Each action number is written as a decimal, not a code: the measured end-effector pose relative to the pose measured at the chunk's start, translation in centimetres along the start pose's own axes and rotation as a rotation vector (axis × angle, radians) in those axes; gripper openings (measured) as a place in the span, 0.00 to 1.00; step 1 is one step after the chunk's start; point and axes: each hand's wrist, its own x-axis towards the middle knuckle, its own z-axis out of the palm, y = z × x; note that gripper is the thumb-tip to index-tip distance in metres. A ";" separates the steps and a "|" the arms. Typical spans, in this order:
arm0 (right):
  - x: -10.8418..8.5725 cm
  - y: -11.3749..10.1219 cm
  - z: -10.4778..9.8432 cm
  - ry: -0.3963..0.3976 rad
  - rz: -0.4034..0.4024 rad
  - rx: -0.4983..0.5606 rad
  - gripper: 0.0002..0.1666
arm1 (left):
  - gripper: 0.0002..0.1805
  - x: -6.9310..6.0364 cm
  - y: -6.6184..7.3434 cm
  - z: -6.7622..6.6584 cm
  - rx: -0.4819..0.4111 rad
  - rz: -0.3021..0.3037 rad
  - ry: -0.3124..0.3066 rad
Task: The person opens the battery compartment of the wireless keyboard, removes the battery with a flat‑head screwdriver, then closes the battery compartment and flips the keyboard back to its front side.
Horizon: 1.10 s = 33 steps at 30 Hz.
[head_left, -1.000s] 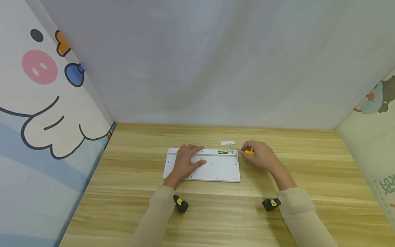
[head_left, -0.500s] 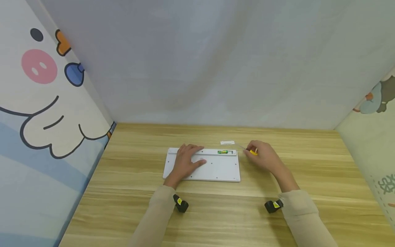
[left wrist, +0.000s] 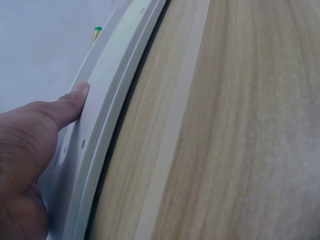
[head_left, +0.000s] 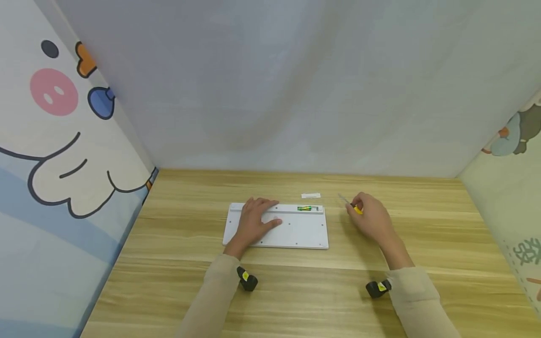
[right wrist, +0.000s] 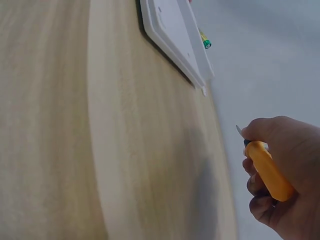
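Observation:
A white keyboard [head_left: 304,232] lies underside up on the wooden table, with small screws over its back. In its opened compartment along the far edge sits a green battery [head_left: 304,208]. My left hand [head_left: 253,223] rests on the keyboard's left part with thumb and fingers spread; in the left wrist view its thumb [left wrist: 75,102] presses on the white back. To the right of the keyboard, my right hand [head_left: 374,218] grips a screwdriver [right wrist: 270,172] by its orange-yellow handle. The metal shaft points up and left, apart from the keyboard. Behind the keyboard lies a small white battery cover [head_left: 311,195].
The wooden table [head_left: 296,291] runs back to a pale grey curtain [head_left: 296,94]. A cartoon-printed panel [head_left: 84,188] stands at the left, and another printed panel [head_left: 515,197] at the right. Black wrist cameras [head_left: 248,281] are strapped at both sleeves.
My right hand has drawn the screwdriver away from the battery compartment, to the right, and its shaft now points more upward. The left hand and the keyboard stay in place.

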 end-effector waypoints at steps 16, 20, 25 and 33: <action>-1.2 2.0 0.6 0.012 0.139 -0.077 0.19 | 0.32 0.0 0.1 0.0 -0.020 0.004 0.006; -1.3 2.5 0.8 0.017 0.154 -0.087 0.20 | 0.31 -0.1 0.0 0.0 -0.021 0.013 0.009; -1.4 2.7 0.7 0.003 0.169 -0.081 0.21 | 0.31 -0.2 0.2 -0.1 -0.024 0.019 0.015; -1.5 2.8 0.4 -0.013 0.178 -0.074 0.22 | 0.32 -0.3 0.3 -0.3 -0.031 0.016 0.012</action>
